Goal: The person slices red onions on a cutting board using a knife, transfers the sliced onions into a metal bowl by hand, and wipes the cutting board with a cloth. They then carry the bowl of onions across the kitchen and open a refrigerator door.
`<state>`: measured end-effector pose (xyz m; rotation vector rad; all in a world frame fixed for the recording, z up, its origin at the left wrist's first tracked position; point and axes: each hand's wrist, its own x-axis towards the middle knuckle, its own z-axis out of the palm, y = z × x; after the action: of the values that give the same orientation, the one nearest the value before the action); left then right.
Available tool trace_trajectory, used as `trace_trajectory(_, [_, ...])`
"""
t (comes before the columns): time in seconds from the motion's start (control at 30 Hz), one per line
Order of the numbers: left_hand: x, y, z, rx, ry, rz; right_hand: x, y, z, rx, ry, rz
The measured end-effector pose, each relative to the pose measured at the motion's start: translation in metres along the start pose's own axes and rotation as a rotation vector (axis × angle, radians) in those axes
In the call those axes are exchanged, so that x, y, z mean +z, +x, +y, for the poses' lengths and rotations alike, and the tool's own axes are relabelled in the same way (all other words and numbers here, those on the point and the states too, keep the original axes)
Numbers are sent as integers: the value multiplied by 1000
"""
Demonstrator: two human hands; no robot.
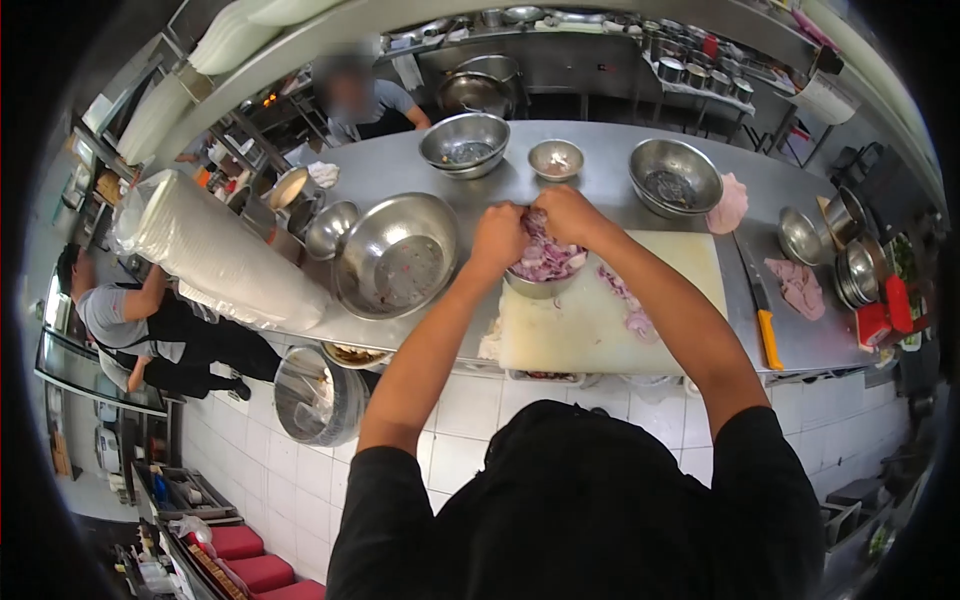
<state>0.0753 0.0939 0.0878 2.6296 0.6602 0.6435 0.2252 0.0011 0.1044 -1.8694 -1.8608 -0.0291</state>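
My left hand (500, 236) and my right hand (567, 214) are close together over the far rim of a steel bowl (540, 290). Chopped red onion (545, 258) is heaped in it. The fingers of both hands are curled closed, with purple onion showing between them; the fingertips are partly hidden. Beneath the bowl lies a white cutting board (560, 338), where loose onion pieces (632, 308) are scattered to the right, partly behind my right forearm. A knife with an orange handle (769, 338) rests on the steel table, right of the board.
A large steel bowl (372, 250) stands left, beside a wrapped stack of white containers (225, 250). More bowls (465, 145) line the back. Pink cloths (797, 288) lie right. A lined bin (318, 398) stands below. Co-workers (372, 105) are across the table and at left.
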Motion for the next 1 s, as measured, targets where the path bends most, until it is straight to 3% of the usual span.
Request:
trace_trajectory(0.1, [-12,1,9,88,-63,165,-16,1,-13,48,101,253])
trace_trajectory(0.17, [-15,7,9,24,-138,189,-28,1,-28,118,148,379])
trace_trajectory(0.27, [-13,11,12,-60,-296,275,-20,-4,-28,225,99,60])
trace_trajectory(0.4, [-20,10,12,-104,-373,331,-26,-4,-33,229,142,265])
trace_trajectory(0.47, [-28,6,14,-157,-273,327,-31,-2,-33,227,107,344])
trace_trajectory(0.53, [-30,-4,5,-160,-94,285,-27,-10,-20,59,131,300])
trace_trajectory(0.63, [-36,-28,4,-258,112,229,-38,-39,-8,221,135,306])
trace_trajectory(0.73, [-30,-47,-12,-641,-503,-48,-37,-114,31,327,72,493])
trace_trajectory(0.83, [-12,-53,-29,-762,-1026,-106,-3,-216,28,563,-98,614])
trace_trajectory(1.0, [-12,-45,-22,-823,-1207,-248,58,-286,-29,850,-298,352])
